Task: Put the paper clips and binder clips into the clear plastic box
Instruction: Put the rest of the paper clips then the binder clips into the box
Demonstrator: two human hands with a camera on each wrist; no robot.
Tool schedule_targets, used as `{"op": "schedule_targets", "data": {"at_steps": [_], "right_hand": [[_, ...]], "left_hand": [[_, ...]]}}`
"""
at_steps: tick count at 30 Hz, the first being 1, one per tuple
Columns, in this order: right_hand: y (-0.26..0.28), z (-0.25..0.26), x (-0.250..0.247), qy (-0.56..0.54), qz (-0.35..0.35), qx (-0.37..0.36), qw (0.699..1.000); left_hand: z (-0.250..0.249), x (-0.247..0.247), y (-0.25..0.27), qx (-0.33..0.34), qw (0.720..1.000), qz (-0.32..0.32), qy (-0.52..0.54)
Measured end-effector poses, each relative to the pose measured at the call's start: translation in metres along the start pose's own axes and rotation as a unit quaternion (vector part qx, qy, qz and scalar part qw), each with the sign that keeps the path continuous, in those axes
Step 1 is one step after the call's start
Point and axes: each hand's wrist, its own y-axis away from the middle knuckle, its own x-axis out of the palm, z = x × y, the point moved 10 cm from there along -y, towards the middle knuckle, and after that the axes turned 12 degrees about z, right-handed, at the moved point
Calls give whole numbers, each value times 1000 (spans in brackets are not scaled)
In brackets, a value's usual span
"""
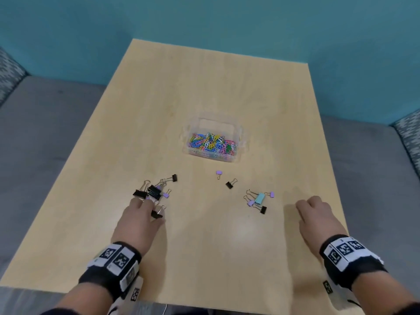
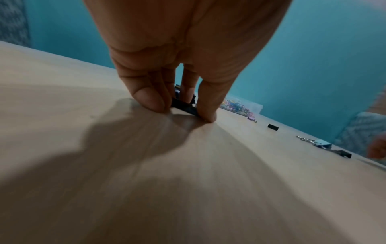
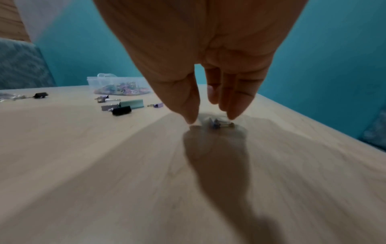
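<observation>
Left hand pinching black binder clip, right hand spread over a small clip, both nearer than clear plastic box: best lifted squarely.

Between my hands, the table at lower centre lies bare. Scattered binder clips stand between there and the box at centre.

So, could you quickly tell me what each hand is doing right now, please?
Left hand: pinching a black binder clip on the table.
Right hand: open, fingertips around a small clip, not gripping.
</observation>
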Motion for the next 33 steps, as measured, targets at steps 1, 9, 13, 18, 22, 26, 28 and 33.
{"op": "schedule_targets", "data": {"at_steps": [1, 9, 13, 18, 22, 26, 28, 33], "right_hand": [[0, -4, 1, -3, 7, 15, 1000], [7, -6, 3, -62, 4, 23, 998], [14, -9, 8, -58, -1, 17, 998], [10, 6, 6, -86, -11, 8, 996], [7, 18, 6, -96, -8, 4, 995], [5, 28, 5, -116, -18, -13, 993], [5, 34, 4, -118, -16, -25, 993], [9, 11, 8, -489, -38, 53, 870]], "left_hand": [[-1, -1, 0, -1, 1000, -4, 4], [9, -6, 9, -49, 993, -7, 103], [21, -4, 9, -70, 987, 3, 147], [2, 0, 1, -34, 997, 2, 69], [-6, -2, -3, -18, 998, -1, 66], [3, -9, 3, -30, 988, -41, 144], [17, -8, 7, -57, 970, -46, 233], [50, 8, 17, -136, 838, -47, 526]]}}
